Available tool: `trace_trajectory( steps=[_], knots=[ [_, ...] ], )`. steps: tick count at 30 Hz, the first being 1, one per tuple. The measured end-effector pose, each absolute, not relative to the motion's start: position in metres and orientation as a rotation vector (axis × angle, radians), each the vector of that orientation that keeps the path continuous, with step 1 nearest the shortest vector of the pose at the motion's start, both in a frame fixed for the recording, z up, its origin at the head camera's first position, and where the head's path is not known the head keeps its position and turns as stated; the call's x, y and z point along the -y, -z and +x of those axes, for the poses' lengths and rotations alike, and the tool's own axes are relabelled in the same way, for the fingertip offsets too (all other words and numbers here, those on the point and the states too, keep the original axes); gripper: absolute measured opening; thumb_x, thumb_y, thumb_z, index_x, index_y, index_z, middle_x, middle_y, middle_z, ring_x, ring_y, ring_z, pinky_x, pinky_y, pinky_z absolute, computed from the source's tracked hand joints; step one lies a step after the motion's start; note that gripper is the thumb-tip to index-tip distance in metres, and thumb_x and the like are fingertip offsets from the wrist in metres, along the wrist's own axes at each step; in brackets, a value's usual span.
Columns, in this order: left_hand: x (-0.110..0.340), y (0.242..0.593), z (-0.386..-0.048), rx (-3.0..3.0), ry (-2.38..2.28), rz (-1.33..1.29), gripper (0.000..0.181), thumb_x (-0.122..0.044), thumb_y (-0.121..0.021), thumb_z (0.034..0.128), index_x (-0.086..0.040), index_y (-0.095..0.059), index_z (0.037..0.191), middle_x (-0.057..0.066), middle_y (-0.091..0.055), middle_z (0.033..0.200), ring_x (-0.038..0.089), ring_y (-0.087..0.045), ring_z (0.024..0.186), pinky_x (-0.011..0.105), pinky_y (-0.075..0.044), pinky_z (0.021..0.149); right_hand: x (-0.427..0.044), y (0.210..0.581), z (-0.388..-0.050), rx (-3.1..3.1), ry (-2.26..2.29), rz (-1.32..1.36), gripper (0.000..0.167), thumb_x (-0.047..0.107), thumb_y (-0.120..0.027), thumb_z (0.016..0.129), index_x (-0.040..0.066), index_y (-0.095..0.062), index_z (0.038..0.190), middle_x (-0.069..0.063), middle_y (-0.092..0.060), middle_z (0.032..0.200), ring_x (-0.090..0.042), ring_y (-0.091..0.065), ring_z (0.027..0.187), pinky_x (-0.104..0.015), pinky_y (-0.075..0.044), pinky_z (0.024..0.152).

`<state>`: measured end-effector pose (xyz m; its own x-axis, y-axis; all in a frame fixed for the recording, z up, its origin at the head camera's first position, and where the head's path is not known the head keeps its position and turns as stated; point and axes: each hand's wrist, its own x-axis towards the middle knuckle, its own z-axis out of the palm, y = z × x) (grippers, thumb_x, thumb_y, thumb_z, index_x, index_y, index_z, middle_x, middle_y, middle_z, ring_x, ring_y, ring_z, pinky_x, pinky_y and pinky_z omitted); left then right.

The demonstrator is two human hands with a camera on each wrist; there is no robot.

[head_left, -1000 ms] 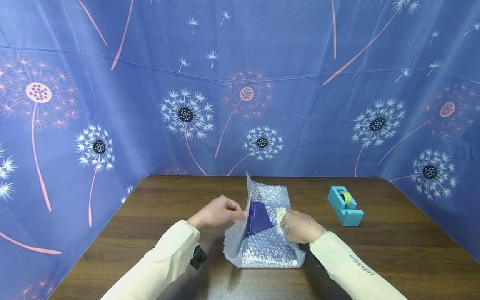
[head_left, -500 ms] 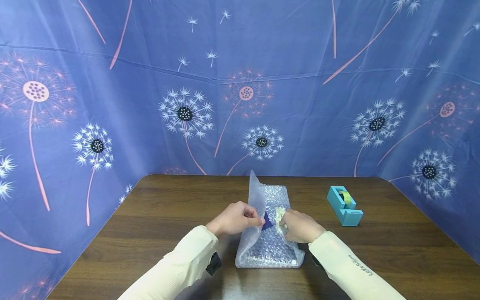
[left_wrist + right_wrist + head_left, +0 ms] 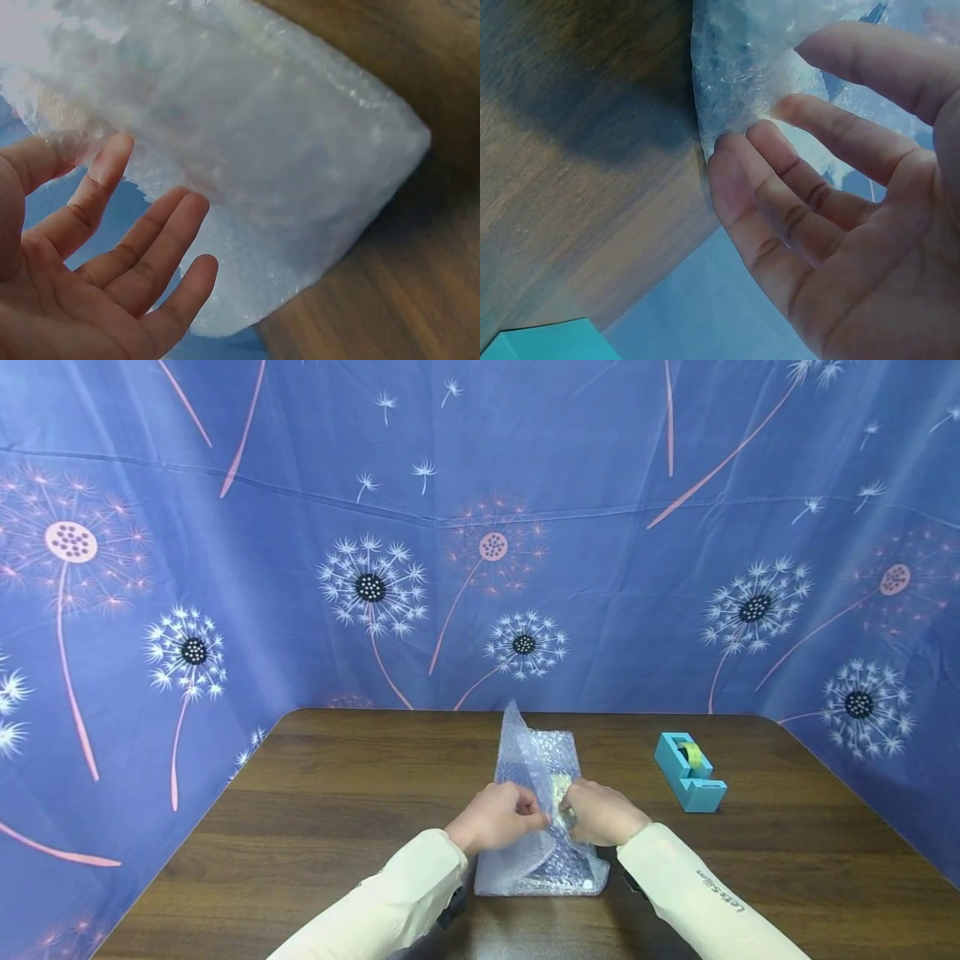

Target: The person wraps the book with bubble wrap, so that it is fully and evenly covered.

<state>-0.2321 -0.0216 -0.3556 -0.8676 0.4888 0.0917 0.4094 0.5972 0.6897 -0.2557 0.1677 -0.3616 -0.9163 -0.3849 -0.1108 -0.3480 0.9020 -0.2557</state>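
A sheet of clear bubble wrap (image 3: 517,752) lies folded around a flat item in the middle of the table, its left flap raised and leaning right. My left hand (image 3: 498,817) pinches that flap's edge between thumb and index finger; the other fingers are spread in the left wrist view. Beside it, my right hand (image 3: 603,812) rests its fingertips on the right fold of the wrap, thumb and index apart in the right wrist view. A pale yellow patch (image 3: 560,787) shows on the wrap by the right fingertips. The flap mostly hides the item inside.
A turquoise tape dispenser (image 3: 693,777) with a yellow roll stands to the right on the brown wooden table (image 3: 337,777). Behind the table hangs a blue cloth (image 3: 622,610) with dandelion prints.
My left hand has carried the bubble wrap flap rightward, over the dark blue item that showed earlier, until close to the right hand. The right hand has stayed in place.
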Motion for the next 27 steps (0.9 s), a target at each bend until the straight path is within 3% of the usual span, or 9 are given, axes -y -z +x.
trace_trajectory(
  steps=[6, 14, 23, 27],
  knots=[
    [0.009, 0.365, -0.229, -2.831, -0.952, 0.804, 0.028, -0.023, -0.071, 0.0941, -0.014, -0.065, 0.068, -0.012, -0.052, 0.058, 0.002, -0.042, 0.054, 0.02, -0.037, 0.053, -0.168, 0.363, -0.256, -2.925, 0.343, -0.568, 0.024, -0.002, -0.083, 0.076, -0.002, -0.076, 0.098, -0.011, -0.064, 0.095, -0.025, -0.062, 0.085, -0.045, -0.055, 0.074],
    [0.0, 0.375, -0.225, -3.005, -0.709, 0.858, 0.029, -0.028, -0.073, 0.0922, -0.018, -0.066, 0.066, -0.011, -0.054, 0.059, 0.005, -0.046, 0.056, 0.021, -0.038, 0.055, -0.168, 0.364, -0.256, -2.937, 0.35, -0.587, 0.019, -0.003, -0.083, 0.074, -0.001, -0.075, 0.091, -0.006, -0.055, 0.081, -0.021, -0.049, 0.072, -0.04, -0.046, 0.062],
    [-0.003, 0.38, -0.222, -3.062, -0.618, 0.917, 0.029, -0.034, -0.069, 0.095, -0.019, -0.075, 0.071, -0.012, -0.055, 0.056, 0.003, -0.045, 0.052, 0.02, -0.037, 0.05, -0.166, 0.363, -0.255, -2.935, 0.349, -0.555, 0.029, 0.0, -0.084, 0.076, -0.005, -0.074, 0.103, -0.014, -0.065, 0.097, -0.025, -0.06, 0.082, -0.046, -0.056, 0.073],
    [-0.001, 0.381, -0.223, -3.075, -0.548, 0.963, 0.021, -0.03, -0.072, 0.0908, -0.021, -0.077, 0.072, -0.011, -0.064, 0.063, 0.004, -0.055, 0.058, 0.021, -0.045, 0.057, -0.166, 0.364, -0.255, -2.924, 0.353, -0.554, 0.027, -0.001, -0.084, 0.077, -0.005, -0.075, 0.102, -0.015, -0.066, 0.097, -0.024, -0.06, 0.081, -0.046, -0.056, 0.072]
  ],
)
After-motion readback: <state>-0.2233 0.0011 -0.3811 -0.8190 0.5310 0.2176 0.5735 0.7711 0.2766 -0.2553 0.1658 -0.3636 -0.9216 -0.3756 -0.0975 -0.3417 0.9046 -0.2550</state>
